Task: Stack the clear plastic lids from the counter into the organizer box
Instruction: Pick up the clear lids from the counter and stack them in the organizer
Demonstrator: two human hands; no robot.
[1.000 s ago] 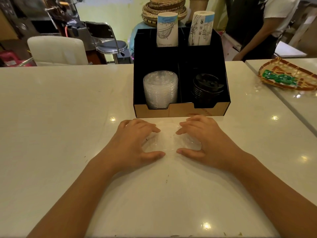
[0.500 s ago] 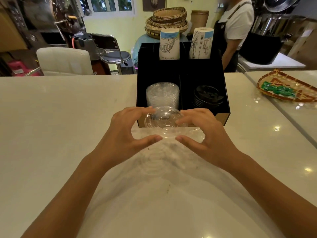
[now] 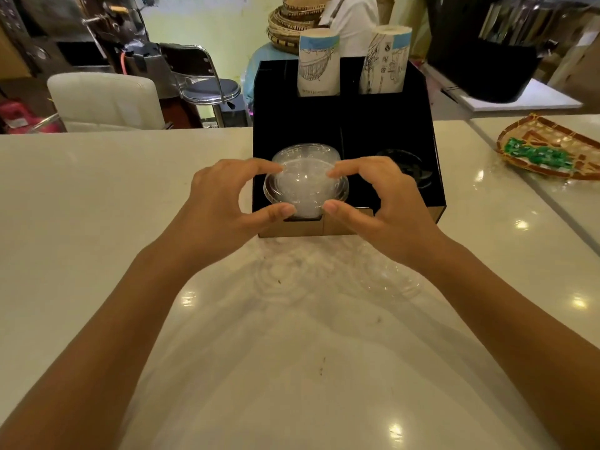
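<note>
A clear plastic lid (image 3: 305, 190) is held between both hands over the front left compartment of the black organizer box (image 3: 435, 177). My left hand (image 3: 224, 203) pinches its left rim with thumb and fingers. My right hand (image 3: 383, 203) pinches the right rim the same way. Behind and below the held lid, a stack of clear lids (image 3: 305, 151) stands in that compartment. Several more clear lids (image 3: 386, 284) lie flat on the white counter (image 3: 97, 222) just in front of the box, hard to make out.
Black lids (image 3: 409, 167) fill the front right compartment. Two paper cup stacks (image 3: 318, 63) stand in the rear compartments. A woven tray with green packets (image 3: 548, 151) lies on the counter at the right. A person in a white shirt (image 3: 354, 17) stands behind the box.
Both hands picked a clear lid off the counter, lifted it and carried it forward over the box's left compartment.
</note>
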